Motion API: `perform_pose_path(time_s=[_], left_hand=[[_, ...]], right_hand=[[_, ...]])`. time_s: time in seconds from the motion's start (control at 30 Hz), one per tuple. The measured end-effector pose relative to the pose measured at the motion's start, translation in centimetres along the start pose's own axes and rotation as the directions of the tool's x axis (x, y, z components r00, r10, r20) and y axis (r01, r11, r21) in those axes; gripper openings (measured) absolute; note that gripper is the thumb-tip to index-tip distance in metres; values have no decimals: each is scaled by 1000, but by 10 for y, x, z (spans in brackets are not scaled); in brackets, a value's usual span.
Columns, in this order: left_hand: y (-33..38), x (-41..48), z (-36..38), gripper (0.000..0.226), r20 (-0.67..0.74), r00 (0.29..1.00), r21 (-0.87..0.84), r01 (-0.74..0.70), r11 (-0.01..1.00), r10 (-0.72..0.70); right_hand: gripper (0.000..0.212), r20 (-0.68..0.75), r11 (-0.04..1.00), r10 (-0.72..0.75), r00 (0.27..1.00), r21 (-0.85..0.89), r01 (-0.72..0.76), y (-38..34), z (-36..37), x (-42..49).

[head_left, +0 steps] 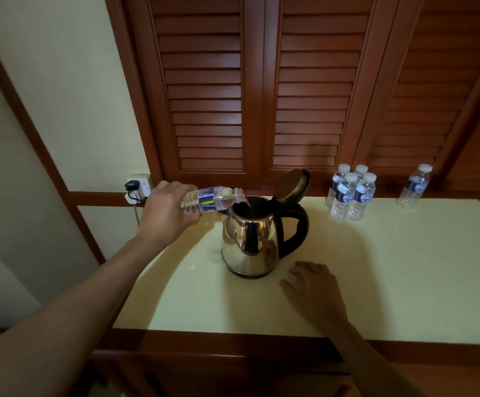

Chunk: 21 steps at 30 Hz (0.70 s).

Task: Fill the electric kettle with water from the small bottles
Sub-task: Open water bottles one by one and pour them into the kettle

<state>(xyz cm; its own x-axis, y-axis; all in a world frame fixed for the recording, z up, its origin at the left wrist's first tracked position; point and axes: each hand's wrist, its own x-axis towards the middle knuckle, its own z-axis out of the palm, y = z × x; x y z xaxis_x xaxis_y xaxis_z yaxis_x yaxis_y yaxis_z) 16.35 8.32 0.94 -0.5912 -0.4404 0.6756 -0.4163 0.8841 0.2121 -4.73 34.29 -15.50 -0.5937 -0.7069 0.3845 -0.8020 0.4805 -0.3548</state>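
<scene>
Brown louvred wooden doors fill the upper part of the frame, and below them a pale cream worktop spreads across the lower middle and right. At its centre stands the shiny steel electric kettle with a black handle, its round hinged lid tipped up and open. From the lower left the left grip reaches in, its fingers curled round the base of an uncapped small clear plastic bottle with a blue label, which is held almost level with its mouth over the kettle's open top. Water lies toward the neck, so the pour looks under way and this bottle is only partly emptied. The right grip lies on the worktop just right of the kettle's base, fingers loosely spread, holding nothing. At centre right a cluster of four capped bottles and, further right, a lone capped bottle all look full, so most of the filling is probably left. How much water the kettle holds cannot be seen. A white wall socket with a black plug sits at centre left.
</scene>
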Motion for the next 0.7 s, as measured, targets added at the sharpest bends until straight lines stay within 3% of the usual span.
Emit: perform_pose_path(time_s=[0.7], left_hand=[[1,5,-1,51,19,999,39,-30,999,29]], right_hand=[[32,-17,999,7,1000,34,-7,2,3,-1]])
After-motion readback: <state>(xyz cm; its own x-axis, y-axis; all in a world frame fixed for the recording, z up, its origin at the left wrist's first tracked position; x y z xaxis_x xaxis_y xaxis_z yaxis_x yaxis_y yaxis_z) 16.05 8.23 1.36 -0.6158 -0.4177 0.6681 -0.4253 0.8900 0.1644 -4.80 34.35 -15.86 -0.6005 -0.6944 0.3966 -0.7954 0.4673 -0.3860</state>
